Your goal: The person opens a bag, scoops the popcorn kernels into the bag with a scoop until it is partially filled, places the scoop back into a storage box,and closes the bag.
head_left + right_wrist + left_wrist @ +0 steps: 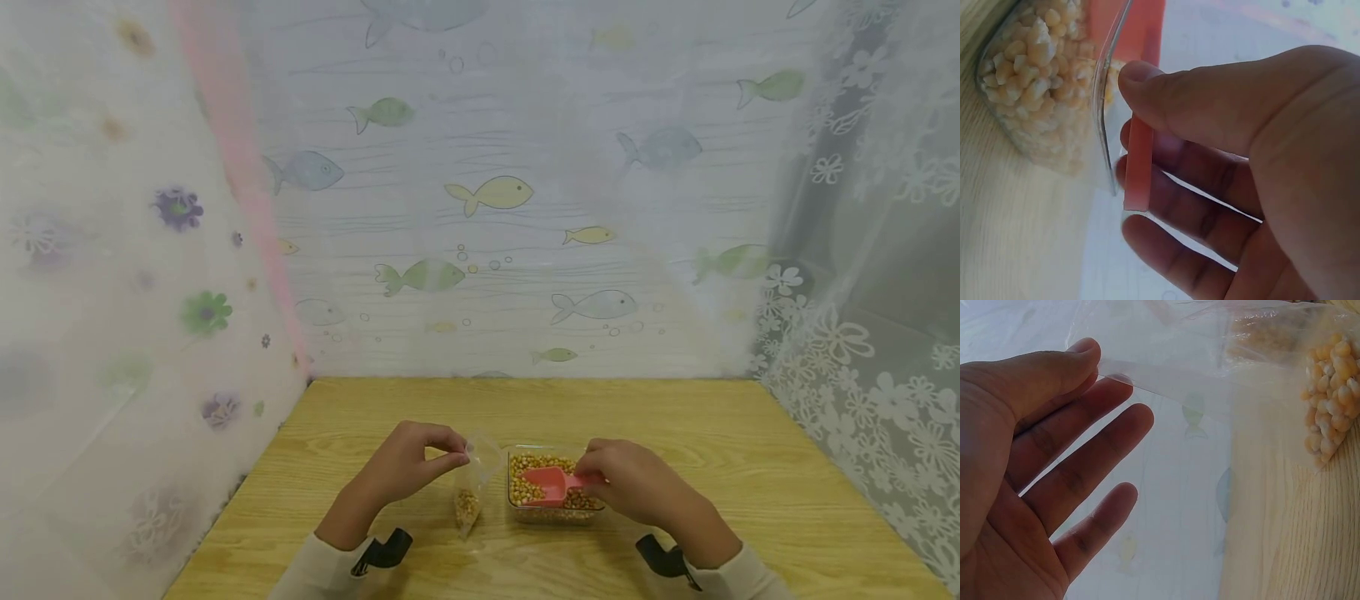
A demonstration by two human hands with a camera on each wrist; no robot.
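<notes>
The head view looks forward and down; nearer wrist views share its clear plastic bag [467, 502] (left) and pink plastic scoop [547, 486] (right).

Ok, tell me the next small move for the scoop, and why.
I'd probably have the right grip push the pink scoop a little deeper into the kernels: it sits among them in the glass container, yet much of its bowl looks bare. The left grip already pinches the bag, which holds kernels only near its bottom.
</notes>
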